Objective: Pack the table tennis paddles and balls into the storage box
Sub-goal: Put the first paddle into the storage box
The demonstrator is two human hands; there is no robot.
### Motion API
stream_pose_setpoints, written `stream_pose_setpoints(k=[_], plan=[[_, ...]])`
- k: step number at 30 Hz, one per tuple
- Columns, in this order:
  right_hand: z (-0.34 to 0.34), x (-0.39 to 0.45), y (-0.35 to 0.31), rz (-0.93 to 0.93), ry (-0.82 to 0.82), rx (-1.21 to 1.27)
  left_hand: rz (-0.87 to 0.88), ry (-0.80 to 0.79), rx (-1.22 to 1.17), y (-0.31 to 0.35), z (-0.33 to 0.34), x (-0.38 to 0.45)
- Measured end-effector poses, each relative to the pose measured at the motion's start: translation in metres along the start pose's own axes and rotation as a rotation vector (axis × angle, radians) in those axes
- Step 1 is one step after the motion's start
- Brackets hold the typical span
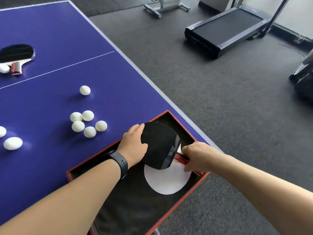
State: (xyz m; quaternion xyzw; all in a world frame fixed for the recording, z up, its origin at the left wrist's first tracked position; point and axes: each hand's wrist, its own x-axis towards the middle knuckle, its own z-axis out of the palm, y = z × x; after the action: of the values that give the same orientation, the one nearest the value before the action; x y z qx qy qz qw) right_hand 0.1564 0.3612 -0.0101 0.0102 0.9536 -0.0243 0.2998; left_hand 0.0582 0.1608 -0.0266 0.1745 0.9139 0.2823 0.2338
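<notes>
A red-rimmed storage box (162,115) with a black lining sits at the near right corner of the blue table. Over it a black paddle (160,146) is held tilted, above a white paddle-shaped sheet (166,181) in the box. My left hand (133,146) presses on the blade's left edge. My right hand (197,156) grips the red handle at the box's right rim. A second paddle (16,54) lies at the far left. Several white balls (88,122) cluster left of the box, one ball (85,90) lies farther back, and two more (12,143) rest at the left edge.
The blue table (59,39) ends just right of the box, with grey carpet beyond. A treadmill (225,32) stands on the floor at the far right, and another ball (4,68) touches the second paddle's handle.
</notes>
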Motion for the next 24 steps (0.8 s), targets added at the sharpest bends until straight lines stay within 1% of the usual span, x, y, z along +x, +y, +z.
stream_pose_setpoints(k=[3, 6, 7, 9, 12, 14, 15, 17, 19, 24], plan=[[0.006, 0.008, -0.001, 0.02, -0.032, -0.023, 0.016, 0.027, 0.091, 0.004, 0.006, -0.002], [-0.002, 0.011, -0.003, 0.033, -0.037, -0.06, -0.006, 0.041, 0.121, 0.0, 0.008, -0.002], [-0.01, 0.012, -0.004, 0.039, -0.003, -0.071, -0.002, 0.046, 0.132, -0.002, 0.008, -0.002], [-0.03, 0.017, -0.006, 0.072, 0.117, -0.043, 0.025, 0.037, 0.186, -0.005, 0.01, -0.004], [-0.057, 0.028, -0.02, 0.109, 0.342, 0.144, 0.038, 0.007, 0.26, -0.007, 0.014, -0.01], [-0.066, 0.039, -0.034, 0.057, 0.46, 0.254, 0.048, 0.062, 0.209, -0.01, 0.009, -0.013], [-0.07, 0.046, -0.042, 0.023, 0.486, 0.286, 0.056, 0.112, 0.166, -0.011, 0.003, -0.013], [-0.076, 0.059, -0.058, -0.031, 0.496, 0.326, 0.059, 0.21, 0.083, -0.019, -0.016, -0.012], [-0.083, 0.074, -0.076, -0.059, 0.461, 0.346, 0.038, 0.277, 0.053, -0.033, -0.038, -0.01], [-0.087, 0.112, -0.128, -0.174, 0.396, 0.349, -0.115, 0.322, 0.152, -0.091, -0.08, -0.015]])
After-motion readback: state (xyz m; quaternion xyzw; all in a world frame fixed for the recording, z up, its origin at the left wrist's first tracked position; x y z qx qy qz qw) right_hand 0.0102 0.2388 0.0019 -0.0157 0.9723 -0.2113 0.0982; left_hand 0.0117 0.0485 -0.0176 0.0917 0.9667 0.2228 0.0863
